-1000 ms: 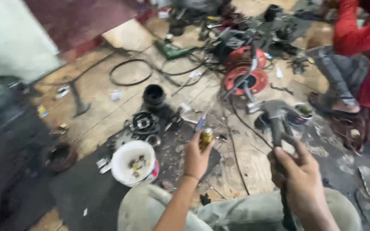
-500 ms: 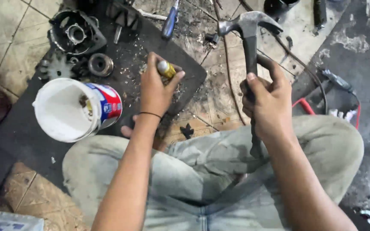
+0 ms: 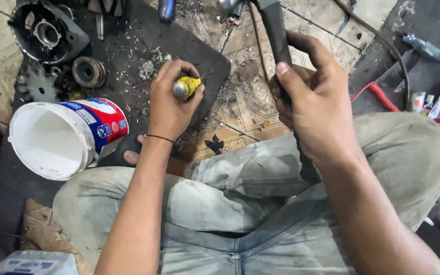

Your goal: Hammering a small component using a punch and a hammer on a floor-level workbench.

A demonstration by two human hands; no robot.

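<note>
My left hand [image 3: 171, 99] has its grip clamped on a yellow-handled screwdriver [image 3: 186, 87], fingers curled around the handle with its rounded metal cap end facing up toward me; the shaft runs away from my grip and I cannot make out its tip. My right hand [image 3: 315, 99] has its grip clamped on the black handle of a hammer [image 3: 276, 35], thumb laid along the shaft; the handle runs up past my grip to the top edge of the view, where only a bit of the metal head shows.

Just under my left grip lies a dark rubber mat [image 3: 128, 46] littered with metal shavings. Left of that grip, near my wrist, a white plastic bucket [image 3: 62, 140] with a red and blue label lies tipped on its side, its mouth open to the left. Beyond the bucket sit a round bearing ring [image 3: 88, 71], a gear [image 3: 35, 87] and a dark motor housing [image 3: 47, 31]. To the right of my right grip, a red coiled cable [image 3: 381, 97] rests on the tiled floor [image 3: 253, 97] beside my knee
</note>
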